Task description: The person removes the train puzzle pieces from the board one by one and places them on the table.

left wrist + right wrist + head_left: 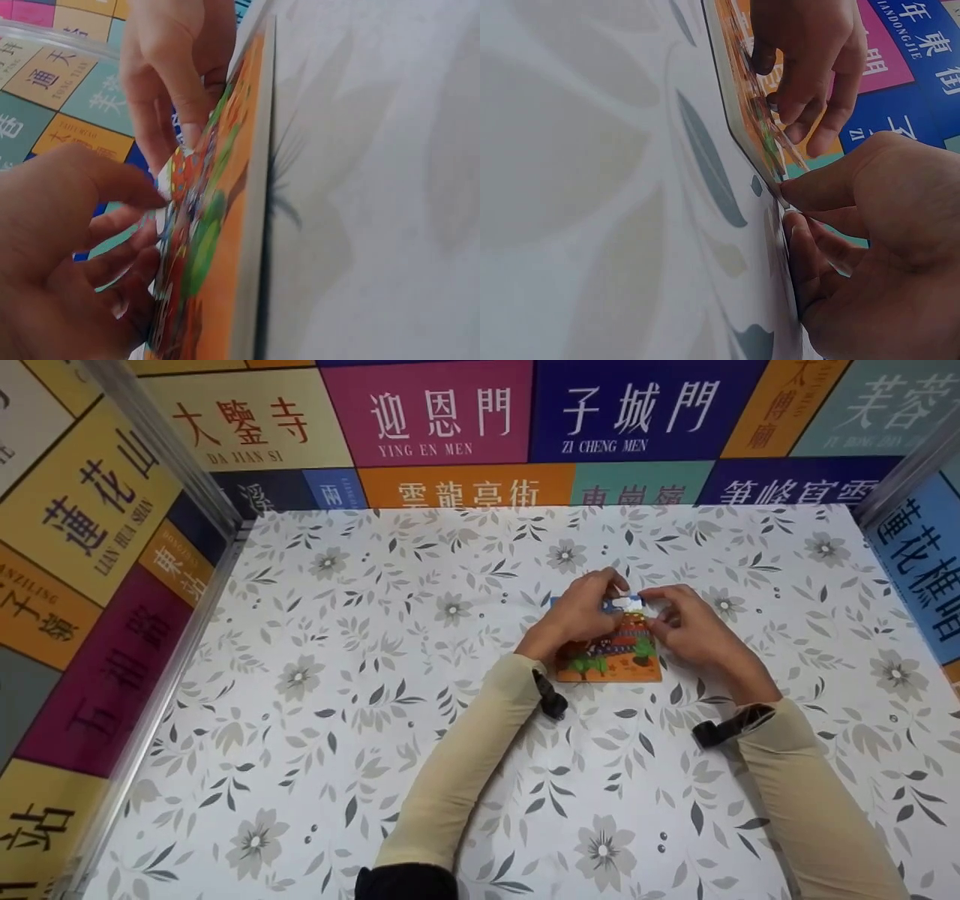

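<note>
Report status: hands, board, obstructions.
Left hand over upper left of picture board; right hand at its upper-right corner. Board flat on table. Left hand hides some artwork.

I'm looking into a booth-like work station: a white tabletop printed with grey leaves and flowers point(360, 802), bounded on three sides by multicoloured walls of rectangular blocks bearing Chinese characters point(442, 375), with pale straight strips point(166, 454) along the corners. I can't tell what building holds it.

A floral-patterned table covering point(622, 776) lies beneath the grip; beyond it stands a dark-blue ZI CHENG MEN wall panel point(641, 411).
</note>
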`<state>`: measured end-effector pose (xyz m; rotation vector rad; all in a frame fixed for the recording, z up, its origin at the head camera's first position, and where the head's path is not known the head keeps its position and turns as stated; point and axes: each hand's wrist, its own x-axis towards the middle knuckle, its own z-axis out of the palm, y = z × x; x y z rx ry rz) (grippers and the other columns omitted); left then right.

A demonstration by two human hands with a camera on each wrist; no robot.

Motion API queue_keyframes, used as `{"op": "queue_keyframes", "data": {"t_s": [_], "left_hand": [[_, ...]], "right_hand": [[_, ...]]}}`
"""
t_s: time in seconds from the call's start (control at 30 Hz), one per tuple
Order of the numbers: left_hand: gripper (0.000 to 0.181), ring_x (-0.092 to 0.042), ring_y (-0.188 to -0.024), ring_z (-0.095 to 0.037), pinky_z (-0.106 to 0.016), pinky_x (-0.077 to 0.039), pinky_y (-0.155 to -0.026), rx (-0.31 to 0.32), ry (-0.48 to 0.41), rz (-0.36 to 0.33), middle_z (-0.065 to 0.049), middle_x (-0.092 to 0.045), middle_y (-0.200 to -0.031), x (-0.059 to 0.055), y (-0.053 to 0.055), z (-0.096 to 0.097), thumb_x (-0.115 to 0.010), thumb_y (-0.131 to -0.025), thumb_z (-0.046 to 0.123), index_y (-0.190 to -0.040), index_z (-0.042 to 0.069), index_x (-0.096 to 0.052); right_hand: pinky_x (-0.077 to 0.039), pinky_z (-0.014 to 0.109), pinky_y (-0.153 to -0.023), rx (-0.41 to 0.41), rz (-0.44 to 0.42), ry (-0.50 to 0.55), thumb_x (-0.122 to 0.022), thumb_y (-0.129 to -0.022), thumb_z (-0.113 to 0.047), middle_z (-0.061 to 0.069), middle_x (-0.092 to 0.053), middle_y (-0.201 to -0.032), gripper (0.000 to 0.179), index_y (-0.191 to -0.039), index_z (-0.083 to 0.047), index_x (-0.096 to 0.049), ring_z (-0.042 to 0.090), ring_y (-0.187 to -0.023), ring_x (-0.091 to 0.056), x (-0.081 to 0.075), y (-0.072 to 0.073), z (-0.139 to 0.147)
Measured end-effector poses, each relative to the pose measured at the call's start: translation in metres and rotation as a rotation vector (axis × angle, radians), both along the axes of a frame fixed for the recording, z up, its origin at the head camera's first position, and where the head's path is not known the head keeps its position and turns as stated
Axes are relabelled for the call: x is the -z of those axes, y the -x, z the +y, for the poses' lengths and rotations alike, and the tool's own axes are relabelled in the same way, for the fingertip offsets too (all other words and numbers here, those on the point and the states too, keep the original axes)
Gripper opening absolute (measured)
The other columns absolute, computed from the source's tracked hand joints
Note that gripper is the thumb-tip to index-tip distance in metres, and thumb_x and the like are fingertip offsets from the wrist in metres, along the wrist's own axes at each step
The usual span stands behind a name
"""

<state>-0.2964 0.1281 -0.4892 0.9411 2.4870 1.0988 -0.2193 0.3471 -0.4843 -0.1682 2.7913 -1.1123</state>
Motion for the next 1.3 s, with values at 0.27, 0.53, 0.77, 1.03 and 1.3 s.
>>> {"op": "queue_keyframes", "data": {"t_s": [0.27,0.53,0.77,1.03,1.3], "left_hand": [[0.050,-0.060,-0.124,-0.014,-0.021,-0.048,-0.109,0.060,0.053,0.036,-0.004,-0.065,-0.139,-0.002,0.002,-0.005,-0.080,-0.099,0.030,-0.145,0.013,-0.068],[0.046,-0.064,-0.120,-0.014,-0.021,-0.050,-0.102,0.067,-0.033,0.009,-0.003,-0.068,-0.138,-0.001,-0.001,-0.007,-0.081,-0.099,0.021,-0.143,0.016,-0.070],[0.046,-0.066,-0.112,-0.018,-0.023,-0.053,-0.095,0.069,-0.054,0.075,-0.005,-0.071,-0.130,0.003,-0.002,-0.008,-0.082,-0.099,0.025,-0.142,0.013,-0.072],[0.048,-0.062,-0.117,-0.015,-0.026,-0.051,-0.101,0.138,0.075,0.219,-0.003,-0.067,-0.133,0.001,-0.006,-0.009,-0.074,-0.105,0.031,-0.150,0.020,-0.067],[0.049,-0.060,-0.115,-0.014,-0.029,-0.051,-0.101,0.158,0.173,0.315,-0.004,-0.063,-0.134,-0.001,-0.009,-0.008,-0.065,-0.109,0.041,-0.152,0.018,-0.064]], "right_hand": [[-0.047,0.019,-0.082,0.011,-0.025,-0.010,-0.060,-0.107,-0.005,0.021,-0.047,-0.154,0.052,-0.158,-0.008,-0.052,0.032,-0.113,-0.062,-0.001,0.002,-0.001],[-0.047,0.023,-0.085,0.004,-0.011,-0.015,-0.060,-0.107,-0.007,0.020,-0.047,-0.153,0.051,-0.158,-0.011,-0.053,0.031,-0.112,-0.062,0.000,0.003,-0.001],[-0.045,0.017,-0.081,-0.033,0.021,-0.007,-0.060,-0.108,-0.007,0.025,-0.048,-0.151,0.050,-0.157,-0.007,-0.052,0.032,-0.108,-0.062,0.000,0.001,0.000],[-0.048,0.020,-0.081,-0.013,-0.007,-0.019,-0.060,-0.108,-0.009,0.022,-0.048,-0.150,0.050,-0.158,-0.009,-0.052,0.032,-0.110,-0.063,0.000,0.001,0.000],[-0.049,0.021,-0.078,0.001,-0.021,-0.011,-0.062,-0.107,-0.009,0.020,-0.047,-0.151,0.051,-0.158,-0.011,-0.052,0.032,-0.110,-0.063,0.002,0.000,0.001]]}}
